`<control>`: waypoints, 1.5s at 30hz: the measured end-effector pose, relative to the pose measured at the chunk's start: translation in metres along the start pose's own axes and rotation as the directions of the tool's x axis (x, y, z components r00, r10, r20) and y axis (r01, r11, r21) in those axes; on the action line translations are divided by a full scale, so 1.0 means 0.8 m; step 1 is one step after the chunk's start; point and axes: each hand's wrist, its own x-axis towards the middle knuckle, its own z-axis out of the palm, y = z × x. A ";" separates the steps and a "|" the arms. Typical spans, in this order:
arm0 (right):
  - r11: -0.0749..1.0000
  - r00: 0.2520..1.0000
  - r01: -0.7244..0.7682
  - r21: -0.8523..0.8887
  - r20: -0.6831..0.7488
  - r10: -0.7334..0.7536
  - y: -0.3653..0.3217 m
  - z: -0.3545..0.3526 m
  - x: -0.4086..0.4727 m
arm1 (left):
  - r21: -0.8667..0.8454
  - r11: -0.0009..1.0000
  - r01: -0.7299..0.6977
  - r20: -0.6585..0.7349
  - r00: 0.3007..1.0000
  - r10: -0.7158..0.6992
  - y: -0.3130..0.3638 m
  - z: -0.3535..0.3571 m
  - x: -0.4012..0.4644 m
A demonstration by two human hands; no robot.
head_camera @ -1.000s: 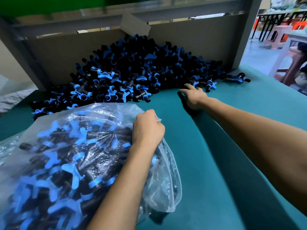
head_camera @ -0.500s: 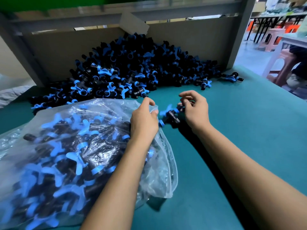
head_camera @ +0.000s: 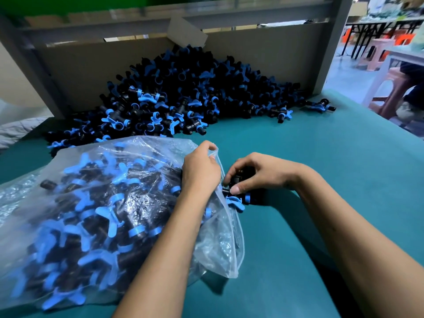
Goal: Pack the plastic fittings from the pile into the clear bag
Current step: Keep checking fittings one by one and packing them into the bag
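Black-and-blue fittings pile point(head_camera: 183, 97), clear bag point(head_camera: 146, 152) showing blue and black inside, teal table point(head_camera: 321, 157), grey-brown backboard point(head_camera: 75, 65), pink stool point(head_camera: 376, 53)

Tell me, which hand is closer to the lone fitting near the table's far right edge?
The right hand. It lies nearer that lone fitting, though well short of it, gripping other fittings at the bag mouth. The left hand holds the bag's edge, farther left.

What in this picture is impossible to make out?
- How many fittings the right hand grips: its curled fingers cover them, head view.
- Clear bag bottom: cut off by the left and lower edges.
- Bag mouth: partly behind the left hand pinching its rim.
- Back of the pile: hidden by the front fittings.
- Background tables: too small, blurred.
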 end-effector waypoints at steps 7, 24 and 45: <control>0.936 0.829 0.152 0.318 -0.556 0.055 0.020 0.004 0.009 | -0.092 0.996 0.015 -0.074 0.997 -0.022 0.000 -0.006 -0.001; 0.513 0.792 0.486 0.708 -0.604 0.083 0.011 0.036 0.029 | -0.319 0.948 -0.007 0.030 0.999 0.018 -0.009 0.003 0.009; 0.540 0.857 0.397 0.743 -0.510 0.071 0.010 0.041 0.030 | -0.445 0.893 -0.070 0.040 0.994 0.098 -0.010 0.003 0.012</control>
